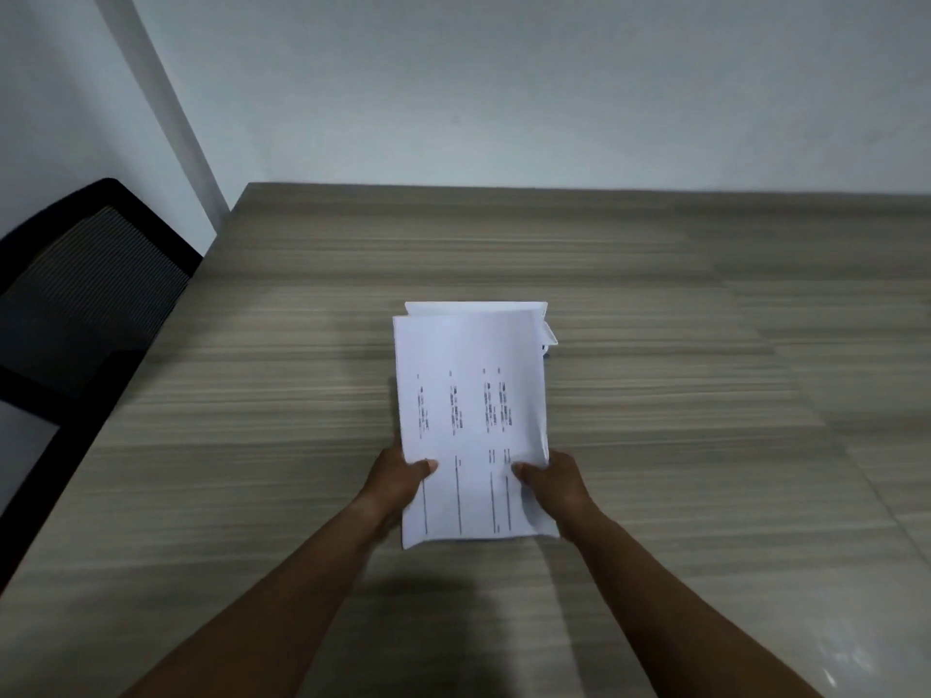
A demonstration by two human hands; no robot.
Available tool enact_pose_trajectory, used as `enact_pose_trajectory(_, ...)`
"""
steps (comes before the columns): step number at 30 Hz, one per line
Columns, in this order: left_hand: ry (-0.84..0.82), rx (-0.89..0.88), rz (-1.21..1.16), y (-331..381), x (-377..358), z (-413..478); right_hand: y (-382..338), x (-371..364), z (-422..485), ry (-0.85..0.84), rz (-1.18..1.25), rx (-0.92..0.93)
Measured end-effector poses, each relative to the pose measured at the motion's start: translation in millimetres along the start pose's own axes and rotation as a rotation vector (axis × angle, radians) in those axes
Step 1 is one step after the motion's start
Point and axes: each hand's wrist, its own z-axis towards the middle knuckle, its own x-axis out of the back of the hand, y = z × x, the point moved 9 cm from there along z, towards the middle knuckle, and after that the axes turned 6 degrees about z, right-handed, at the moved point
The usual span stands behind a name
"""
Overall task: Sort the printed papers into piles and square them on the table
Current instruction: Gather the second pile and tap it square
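Note:
A stack of white printed papers (471, 395) is held above the wooden table (252, 395), lines of text running sideways on the top sheet. My left hand (398, 478) grips the stack's lower left edge, thumb on top. My right hand (554, 483) grips the lower right edge the same way. The sheets are not aligned: some stick out at the far edge and at the far right corner (549, 335). It is unclear whether the far end touches the table.
A black mesh-backed chair (85, 274) stands at the table's left side. A pale wall (504, 93) runs behind the table's far edge. The stack throws a shadow on the table near me.

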Motion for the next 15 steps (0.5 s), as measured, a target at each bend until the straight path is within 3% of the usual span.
enact_pose_trajectory(4,-0.112,0.140,0.054,-30,-20,1,34,4,-1,-0.002,-0.099,-0.143)
enact_pose_trajectory(8,-0.122,0.206,0.144,-41,-31,7,49,11,5,0.010,-0.137,-0.232)
enact_pose_trajectory(15,-0.031,0.246,0.443,-35,-35,12,37,22,7,0.050,-0.293,-0.115)
